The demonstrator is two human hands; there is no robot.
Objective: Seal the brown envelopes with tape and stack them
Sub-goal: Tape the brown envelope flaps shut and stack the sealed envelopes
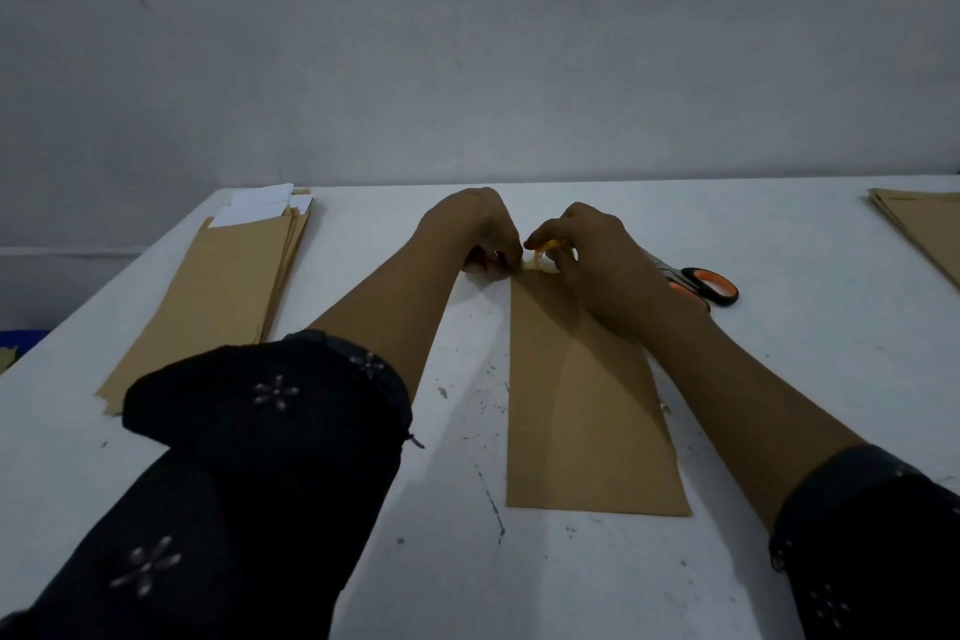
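While both forearms reach up the frame's centre, the left hand curls its fingers at the far end of the brown envelope, pinching what appears to be the tape's free end. Right hand: fingers curled round the yellowish tape roll, just above the envelope's far end. Envelope: flat on the white table, centre frame, its upper right part covered by the right forearm. Scissors, orange-and-black handles: right of centre, partly hidden behind the right hand. Envelope stack with white sheets: upper left. Second pile: right edge.
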